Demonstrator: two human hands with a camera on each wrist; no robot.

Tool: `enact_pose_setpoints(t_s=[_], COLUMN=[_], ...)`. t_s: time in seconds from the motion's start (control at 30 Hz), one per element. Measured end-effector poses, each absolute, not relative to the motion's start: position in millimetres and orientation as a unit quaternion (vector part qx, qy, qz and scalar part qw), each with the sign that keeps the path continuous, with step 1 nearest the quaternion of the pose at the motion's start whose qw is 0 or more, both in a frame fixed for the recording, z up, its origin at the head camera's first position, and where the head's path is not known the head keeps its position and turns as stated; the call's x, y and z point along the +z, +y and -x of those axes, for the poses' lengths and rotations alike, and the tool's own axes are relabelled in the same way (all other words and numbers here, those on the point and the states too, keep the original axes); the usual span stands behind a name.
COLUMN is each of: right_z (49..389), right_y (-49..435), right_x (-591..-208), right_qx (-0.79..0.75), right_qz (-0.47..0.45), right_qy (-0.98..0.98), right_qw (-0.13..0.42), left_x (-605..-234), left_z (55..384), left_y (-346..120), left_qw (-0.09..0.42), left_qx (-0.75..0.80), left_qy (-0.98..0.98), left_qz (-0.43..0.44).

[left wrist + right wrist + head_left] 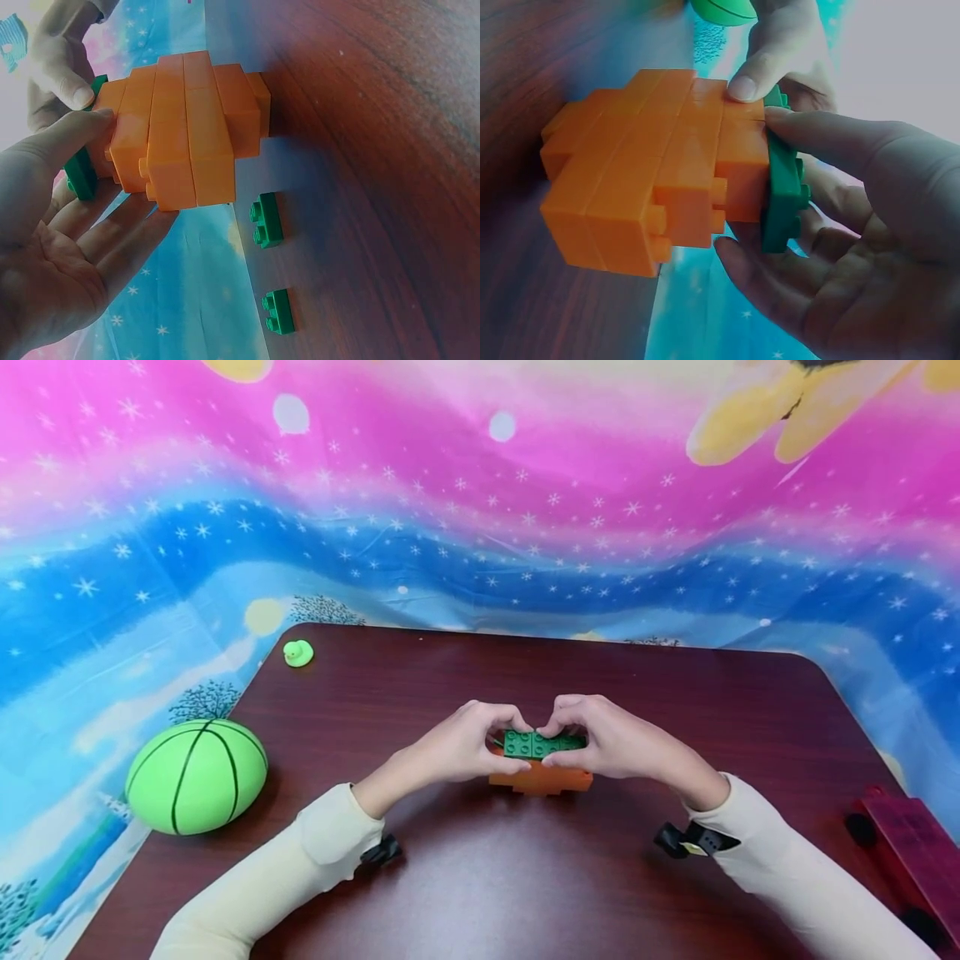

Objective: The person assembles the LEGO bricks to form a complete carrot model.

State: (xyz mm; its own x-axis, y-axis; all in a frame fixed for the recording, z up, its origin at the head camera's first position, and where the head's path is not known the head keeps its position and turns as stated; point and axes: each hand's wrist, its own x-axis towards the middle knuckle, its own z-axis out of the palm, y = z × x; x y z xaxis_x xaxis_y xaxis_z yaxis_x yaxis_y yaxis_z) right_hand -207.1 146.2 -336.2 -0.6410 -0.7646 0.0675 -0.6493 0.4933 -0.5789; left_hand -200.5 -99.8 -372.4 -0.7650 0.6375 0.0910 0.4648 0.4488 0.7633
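Note:
A stepped block of orange toy bricks stands on the dark table, wider in its middle than at its top and bottom. Across its top lies a green toy brick with round studs facing up. My left hand grips the green brick's left end, its thumb on the near side by the orange seam and its fingers round the far side. From the other end my right hand pinches the same brick, thumb against its near edge. Both thumbs nearly meet at the middle.
Two small green bricks lie on the table beyond the orange block. A green ball with black lines sits at the left edge, a small green toy duck at the far left corner. A red wheeled toy stands at right.

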Motion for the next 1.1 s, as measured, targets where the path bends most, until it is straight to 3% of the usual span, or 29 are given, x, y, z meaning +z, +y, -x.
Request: enact_pose_setpoints(t_s=[0.2, 0.47, 0.63, 0.87, 1.1], right_z=[199.9, 183.5, 184.3, 184.8, 184.0], right_y=[150.8, 157.4, 161.2, 157.4, 156.8], right_x=[-348.7, -371.6, -377.0, -373.3, -365.2], right_qx=[-0.337, -0.337, -0.319, -0.310, -0.331], right_qz=[0.385, 0.413, 0.432, 0.432, 0.400], right_qy=[0.856, 0.845, 0.840, 0.844, 0.854], right_qw=[0.071, -0.048, -0.082, -0.067, -0.027], left_x=[-372.8, -374.4, -374.6, -375.4, -384.7], left_z=[200.6, 199.9, 200.9, 205.9, 224.3], left_y=[-100.0, -100.3, -99.9, -111.3, -123.5], left_qw=[0.105, 0.102, 0.090, 0.105, 0.044], left_qx=[0.412, 0.409, 0.405, 0.401, 0.331], left_qy=[0.844, 0.842, 0.841, 0.838, 0.892], left_qz=[-0.327, -0.336, -0.346, -0.356, -0.305])
